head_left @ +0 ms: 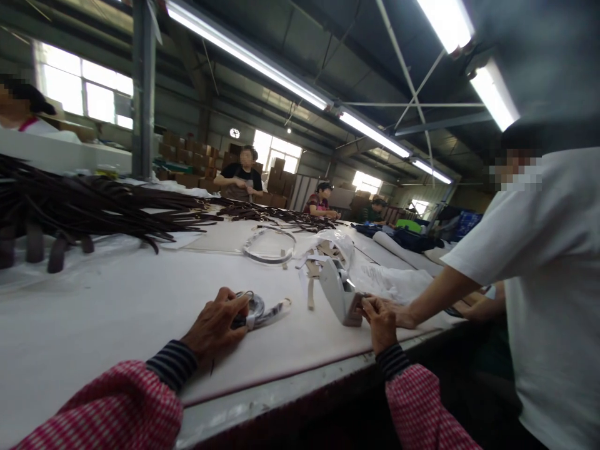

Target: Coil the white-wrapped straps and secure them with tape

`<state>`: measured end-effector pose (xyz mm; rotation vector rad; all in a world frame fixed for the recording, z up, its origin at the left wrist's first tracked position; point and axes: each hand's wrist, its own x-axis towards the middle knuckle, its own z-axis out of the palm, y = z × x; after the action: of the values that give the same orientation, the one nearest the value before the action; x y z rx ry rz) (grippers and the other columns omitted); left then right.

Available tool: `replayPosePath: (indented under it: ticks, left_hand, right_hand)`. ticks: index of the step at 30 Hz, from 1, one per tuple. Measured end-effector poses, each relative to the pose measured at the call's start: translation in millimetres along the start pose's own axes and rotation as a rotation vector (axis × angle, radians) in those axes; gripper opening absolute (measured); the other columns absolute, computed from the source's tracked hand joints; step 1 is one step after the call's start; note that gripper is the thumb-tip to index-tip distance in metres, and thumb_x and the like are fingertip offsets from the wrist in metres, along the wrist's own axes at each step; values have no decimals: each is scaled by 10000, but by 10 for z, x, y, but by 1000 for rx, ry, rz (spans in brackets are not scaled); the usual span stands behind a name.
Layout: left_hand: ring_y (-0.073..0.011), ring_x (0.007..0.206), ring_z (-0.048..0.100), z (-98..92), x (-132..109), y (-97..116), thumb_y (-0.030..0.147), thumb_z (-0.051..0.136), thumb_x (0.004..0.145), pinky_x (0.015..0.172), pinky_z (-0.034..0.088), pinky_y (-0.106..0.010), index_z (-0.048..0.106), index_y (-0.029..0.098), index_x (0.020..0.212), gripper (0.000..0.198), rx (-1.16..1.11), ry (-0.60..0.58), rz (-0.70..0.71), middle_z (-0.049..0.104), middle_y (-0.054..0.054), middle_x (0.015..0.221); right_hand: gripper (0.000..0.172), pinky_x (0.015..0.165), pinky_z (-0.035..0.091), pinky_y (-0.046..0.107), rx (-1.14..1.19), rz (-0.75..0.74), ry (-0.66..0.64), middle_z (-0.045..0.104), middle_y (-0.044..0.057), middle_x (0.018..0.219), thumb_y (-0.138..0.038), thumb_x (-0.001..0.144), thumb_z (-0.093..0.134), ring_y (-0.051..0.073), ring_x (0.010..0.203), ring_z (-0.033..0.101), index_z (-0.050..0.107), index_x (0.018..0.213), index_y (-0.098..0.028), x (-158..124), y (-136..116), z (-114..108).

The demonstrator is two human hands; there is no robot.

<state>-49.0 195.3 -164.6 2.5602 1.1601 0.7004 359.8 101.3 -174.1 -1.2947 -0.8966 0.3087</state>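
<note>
My left hand point(216, 325) rests on the white table point(117, 306), fingers curled over a coiled grey belt point(259, 310) with a metal buckle. My right hand point(380, 322) is closed at the back of a white tagging tool point(341, 292) that lies on the table near its front edge. Both my sleeves are red-and-white check with dark striped cuffs. Small tan paper tags point(313, 270) lie just beyond the tool.
A person in a white T-shirt point(553, 281) stands close on my right, forearm on the table by my right hand. A heap of dark belts point(94, 209) fills the far left. A clear coiled belt point(269, 245) and plastic bags point(340, 244) lie mid-table. Other workers sit farther back.
</note>
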Motion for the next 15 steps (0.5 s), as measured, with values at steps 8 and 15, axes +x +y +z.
replayPosePath:
  ticks: [8,15]
  left_hand:
    - [-246,918,590,-14,10,25,243,626,783,817,481,-356,624,212,970,190,-16,2,4,521,-78,1040]
    - [-238,883,576,-51,-10,66,256,668,752,832,483,-359,651,214,935,189,-56,22,-30,511,-71,1014]
  right_hand:
    - [401,737,609,385,-110,-97,50,643,132,1135,-543,623,805,315,1061,586,640,608,-179,-412,29,-54]
    - [322,525,488,258,-94,-57,-366,616,28,697,-472,876,685,145,585,555,664,748,-177,-1082,-491,607]
